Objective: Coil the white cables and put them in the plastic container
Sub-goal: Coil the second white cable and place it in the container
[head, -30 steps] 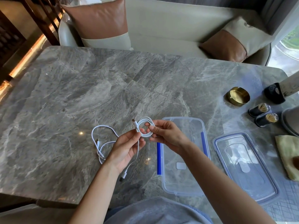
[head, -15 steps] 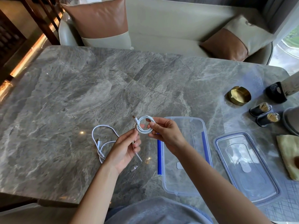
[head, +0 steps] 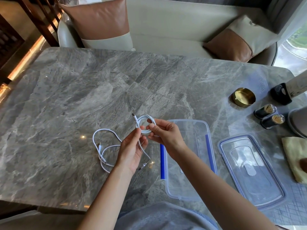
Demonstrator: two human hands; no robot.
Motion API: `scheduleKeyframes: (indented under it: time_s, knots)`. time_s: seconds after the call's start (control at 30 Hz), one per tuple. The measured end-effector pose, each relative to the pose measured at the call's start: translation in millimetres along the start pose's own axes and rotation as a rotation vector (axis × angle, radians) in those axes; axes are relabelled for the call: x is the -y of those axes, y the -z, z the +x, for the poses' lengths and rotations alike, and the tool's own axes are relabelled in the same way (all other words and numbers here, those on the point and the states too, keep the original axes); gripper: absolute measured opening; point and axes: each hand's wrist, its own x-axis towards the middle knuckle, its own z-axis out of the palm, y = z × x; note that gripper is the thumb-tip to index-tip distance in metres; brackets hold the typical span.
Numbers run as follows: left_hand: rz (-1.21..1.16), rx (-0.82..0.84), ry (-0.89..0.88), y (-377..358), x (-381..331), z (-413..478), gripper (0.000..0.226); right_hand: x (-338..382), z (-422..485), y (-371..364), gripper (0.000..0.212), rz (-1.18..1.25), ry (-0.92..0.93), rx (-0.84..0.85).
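**Grey marble counter (head: 83, 97): winding part done, nothing packed yet**

Polished, veined stone is catching spots of light, and a pale sofa (head: 166, 30) with brown-and-cream cushions (head: 99, 22) is sitting behind it.

The task is looking roughly a third done. The first cable (head: 142, 123) is being held above the counter, just left of the container (head: 182, 120). Most of it is wound into a small round coil, with one plug poking up and a short tail hanging down to its other plug. The right hand (head: 164, 136) is pinching the coil between thumb and curled fingers. The left hand (head: 131, 150) is loosely curled, with thumb and fingertips gripping the tail just below the coil. The second cable (head: 103, 146) is lying in slack, untidy loops on the counter beside the left wrist, not yet coiled.

The container is standing empty, and its lid (head: 249, 170) is lying off to its right. What is remaining: the last turns, the second coil, and both placements.

Both cables are thin, smooth and springy-looking, so a released coil is likely to loosen. The container is a clear, rigid, rounded rectangle with blue side clips.
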Motion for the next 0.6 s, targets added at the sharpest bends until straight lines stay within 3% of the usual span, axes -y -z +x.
scheduleKeyframes:
  time_s: [0.17,0.23,0.33,0.4,0.6]
  knots:
    - [0.039,-0.084,0.002,-2,-3,5,0.019,-3,-2,-2,0.012,-0.011,-0.017,-0.047]
    - [0.052,-0.135,-0.021,-3,-6,8,0.019,-1,-6,0,0.027,-0.143,-0.022,-0.092]
    - [0.056,-0.123,-0.073,-7,-9,10,0.019,-2,-16,-2,0.053,-0.435,-0.195,0.082]
    - [0.09,-0.108,-0.102,-11,-8,10,0.02,-8,-22,-6,0.057,-0.511,-0.318,0.198]
    - [0.203,-0.125,-0.18,-16,-2,5,0.02,-33,-29,-15,0.038,-0.162,-0.32,0.037]
